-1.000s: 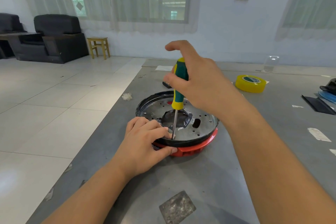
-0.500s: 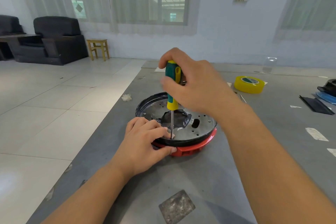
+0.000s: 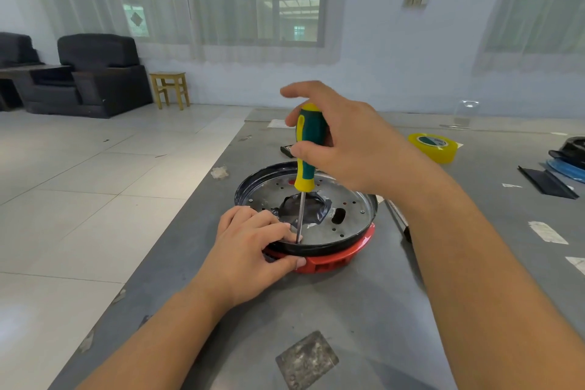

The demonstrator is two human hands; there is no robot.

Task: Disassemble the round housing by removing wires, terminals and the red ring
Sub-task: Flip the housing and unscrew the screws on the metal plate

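Left hand point(image 3: 250, 250) grips housing point(image 3: 345, 215); screwdriver point(image 3: 308, 149) upright beside.

From my feed, my right hand point(image 3: 354, 149) covers the back of the screwdriver point(image 3: 308, 149) handle and the far right rim of the round housing point(image 3: 348, 209). My left hand point(image 3: 253, 247) hides the housing's near-left edge and that end of the red ring point(image 3: 335, 258), so I cannot see what the screwdriver's tip meets. A dark strip point(image 3: 400, 218) on the worktop point(image 3: 364, 310) vanishes behind my right forearm. At the right edge, black and blue items point(image 3: 569, 158) are cut off. The small dark object point(image 3: 286, 149) beyond my right hand is too hidden to tell.
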